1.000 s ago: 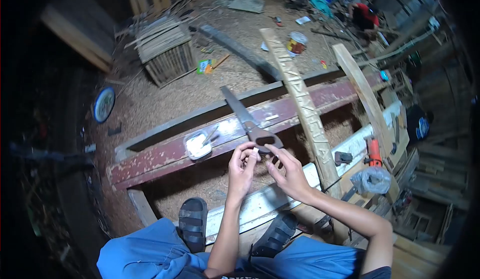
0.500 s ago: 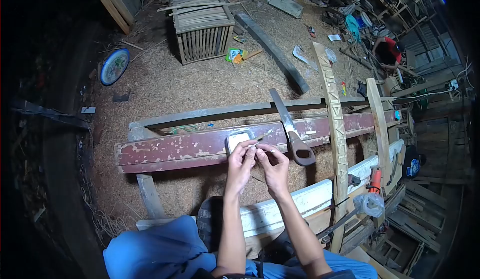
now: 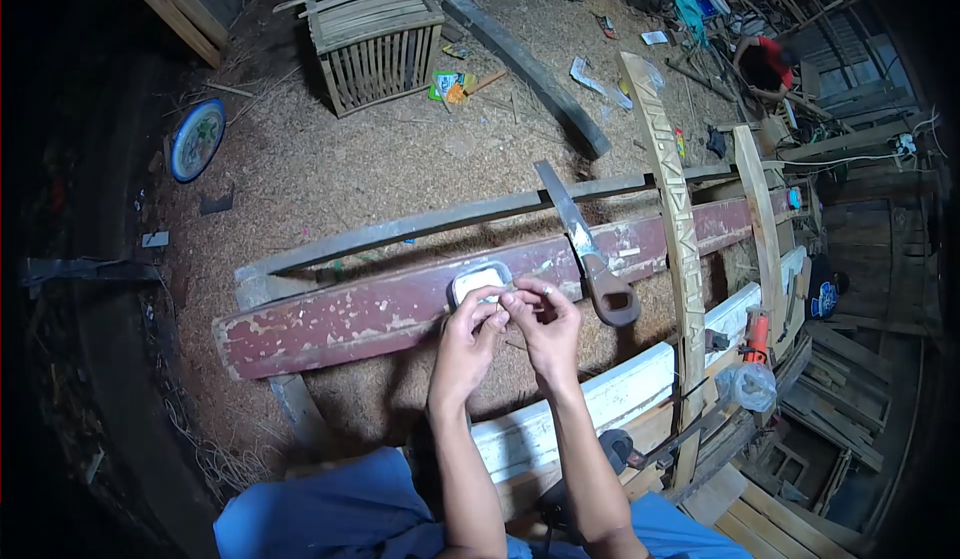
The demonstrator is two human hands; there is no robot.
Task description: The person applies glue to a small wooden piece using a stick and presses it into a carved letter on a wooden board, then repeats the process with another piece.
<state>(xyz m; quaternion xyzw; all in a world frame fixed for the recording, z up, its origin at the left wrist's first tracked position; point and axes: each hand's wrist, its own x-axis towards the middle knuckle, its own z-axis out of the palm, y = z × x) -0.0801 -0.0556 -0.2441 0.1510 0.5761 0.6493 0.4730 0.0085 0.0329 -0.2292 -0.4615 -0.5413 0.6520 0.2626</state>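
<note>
My left hand [image 3: 465, 347] and my right hand [image 3: 545, 327] meet fingertip to fingertip above the worn red plank [image 3: 320, 331]. Both are closed in a pinch on something small and pale that the fingers mostly cover; its kind cannot be made out. Just beyond the left fingers, a shallow rectangular tin [image 3: 455, 290] with a white inside rests on the plank, partly hidden by that hand. To the right of my right hand lies a handsaw [image 3: 611, 292], its blade crossing the plank and its brown handle toward me.
A carved board [image 3: 684, 259] crosses the planks at right, near a plain board [image 3: 762, 229]. Closer in are a white beam [image 3: 622, 393], a red-orange tool [image 3: 757, 337] and a plastic bag [image 3: 753, 387]. A slatted crate [image 3: 380, 64] stands beyond. A person in red [image 3: 777, 64] crouches far right.
The view has tilted and shifted slightly. My hands stay pinched together, with the fingers turned a little. The thin brownish piece that stuck out above the fingertips is now largely hidden.
</note>
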